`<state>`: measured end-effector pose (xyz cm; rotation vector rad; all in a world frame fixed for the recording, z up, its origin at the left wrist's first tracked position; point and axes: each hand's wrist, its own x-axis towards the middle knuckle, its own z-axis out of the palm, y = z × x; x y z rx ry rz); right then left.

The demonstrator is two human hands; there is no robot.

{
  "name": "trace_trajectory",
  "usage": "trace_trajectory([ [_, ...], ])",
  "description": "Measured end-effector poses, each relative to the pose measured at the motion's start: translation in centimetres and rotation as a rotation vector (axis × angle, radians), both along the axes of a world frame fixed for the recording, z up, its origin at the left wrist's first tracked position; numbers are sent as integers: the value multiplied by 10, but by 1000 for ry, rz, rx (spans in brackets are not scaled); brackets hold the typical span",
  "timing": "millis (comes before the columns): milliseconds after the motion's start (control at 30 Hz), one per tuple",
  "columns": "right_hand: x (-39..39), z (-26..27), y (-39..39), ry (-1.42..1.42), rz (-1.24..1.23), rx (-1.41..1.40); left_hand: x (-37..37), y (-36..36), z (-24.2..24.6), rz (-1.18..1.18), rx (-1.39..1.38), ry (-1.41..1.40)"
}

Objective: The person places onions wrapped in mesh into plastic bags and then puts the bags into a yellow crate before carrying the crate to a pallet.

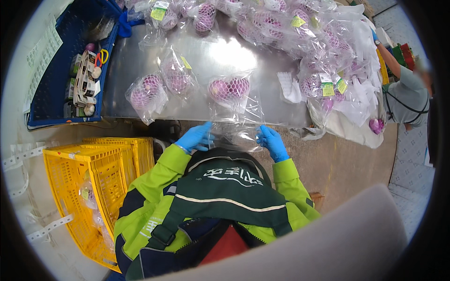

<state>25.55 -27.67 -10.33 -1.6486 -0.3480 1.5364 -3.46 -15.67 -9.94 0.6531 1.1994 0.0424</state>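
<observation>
Both of my hands wear blue gloves at the near edge of the steel table (197, 109). My left hand (197, 137) is at the left side of a clear plastic bag's loose end, and my right hand (271, 140) pinches its right side. In that bag, two purple onions in white foam netting (229, 87) lie on the table. To their left rest two more bags of netted onions, one nearer (147, 93) and one farther back with a yellow-green label (177, 77). An empty piece of white foam netting (290, 87) lies to the right.
Many bagged onions (270, 26) are heaped along the back and right. A blue bin (45, 87) at left holds scissors (102, 58), garlic and label rolls. Yellow crates (102, 154) stand at lower left. A bare onion (376, 125) lies far right, near another person (406, 98).
</observation>
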Motion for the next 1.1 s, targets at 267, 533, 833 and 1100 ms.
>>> trace_trajectory([
  [267, -16, -34, -19, -152, -282, 104, -18, -24, -5, 140, -107, -271],
  [533, -54, 25, -10, -1051, 53, 616, -40, -35, -2, 85, -14, -204],
  [833, -138, 44, 20, -926, 897, 735, -40, -43, -14, -1, 195, -250],
  [1100, -71, 29, -54, -1019, 859, 470, -43, -44, -8, 11, 250, -243],
])
